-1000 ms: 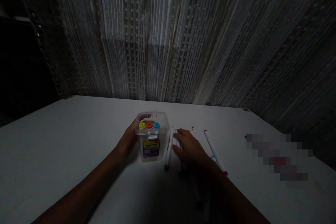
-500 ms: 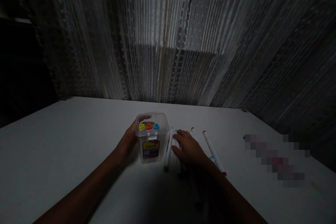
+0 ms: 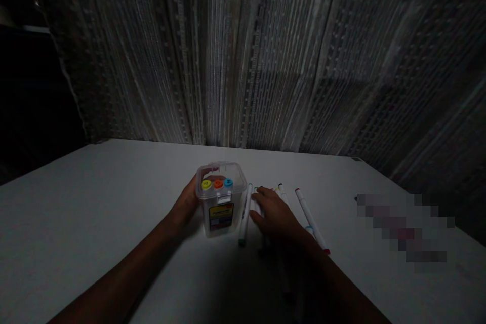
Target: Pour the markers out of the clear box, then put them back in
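A clear plastic box [image 3: 235, 215] with a label on its front stands upright on the white table. Yellow [image 3: 206, 185], orange [image 3: 218, 184] and blue [image 3: 228, 182] marker caps show inside, along its left part. My left hand [image 3: 187, 202] is wrapped round the box's left and back side, some fingers seen through the plastic. Just right of the box lies a white marker with a green end [image 3: 245, 217]. My right hand [image 3: 274, 213] is closed over another white marker [image 3: 256, 207] beside it, fingertips and thumb on its sides. That marker's lower part is in shadow.
More white markers lie under and beyond my right hand, one with a black end [image 3: 283, 193] and one with red ends [image 3: 311, 217]. A blurred-out patch [image 3: 404, 233] covers something on the table [image 3: 114, 202] at right. A striped curtain [image 3: 235, 61] hangs behind.
The view has shifted slightly, and the box appears turned a little. Both hands keep nearly the same places, left on the box and right on the marker.
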Demonstrator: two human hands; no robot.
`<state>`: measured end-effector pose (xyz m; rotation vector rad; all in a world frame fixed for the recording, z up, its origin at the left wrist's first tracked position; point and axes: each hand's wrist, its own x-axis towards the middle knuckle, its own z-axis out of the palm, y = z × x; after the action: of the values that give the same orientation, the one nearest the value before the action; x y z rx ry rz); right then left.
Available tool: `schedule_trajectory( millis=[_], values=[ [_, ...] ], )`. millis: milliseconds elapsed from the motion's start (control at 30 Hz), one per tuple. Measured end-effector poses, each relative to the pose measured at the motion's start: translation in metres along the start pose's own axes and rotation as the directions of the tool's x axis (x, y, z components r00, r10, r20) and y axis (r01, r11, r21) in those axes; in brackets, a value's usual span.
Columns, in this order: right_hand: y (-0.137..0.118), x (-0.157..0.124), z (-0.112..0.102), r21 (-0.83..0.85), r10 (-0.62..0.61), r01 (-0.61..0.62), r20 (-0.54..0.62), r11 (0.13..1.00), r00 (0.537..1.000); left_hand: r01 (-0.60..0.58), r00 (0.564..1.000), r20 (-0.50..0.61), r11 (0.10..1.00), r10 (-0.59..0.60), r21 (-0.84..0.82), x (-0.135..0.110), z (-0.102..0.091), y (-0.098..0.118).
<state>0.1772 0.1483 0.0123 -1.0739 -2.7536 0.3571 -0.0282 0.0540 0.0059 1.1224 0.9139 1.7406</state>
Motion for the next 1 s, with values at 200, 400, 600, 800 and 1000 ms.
schedule_trajectory(
  millis=[200,400,600,800,1000],
  values=[
    [-0.002,0.000,-0.001,0.023,0.013,-0.013,0.005,1.000,1.000,0.019,0.995,0.093,0.998,-0.024,0.062,-0.007,0.004,0.004],
    [0.000,0.000,-0.001,0.011,0.021,-0.021,-0.034,1.000,0.999,0.047,0.993,0.098,0.989,-0.061,0.137,-0.010,0.008,0.011],
    [0.002,0.001,-0.002,-0.016,0.024,-0.025,-0.041,1.000,0.999,0.056,0.993,0.099,0.990,-0.068,0.127,-0.010,0.007,0.011],
    [0.002,0.001,-0.002,-0.036,0.038,-0.040,-0.046,0.999,0.998,0.030,0.992,0.116,0.991,-0.045,0.129,-0.009,0.005,0.010],
    [0.001,0.001,0.001,-0.036,-0.010,0.008,-0.068,0.999,0.998,0.042,0.993,0.106,0.992,-0.054,0.117,-0.009,0.006,0.010]
  ],
)
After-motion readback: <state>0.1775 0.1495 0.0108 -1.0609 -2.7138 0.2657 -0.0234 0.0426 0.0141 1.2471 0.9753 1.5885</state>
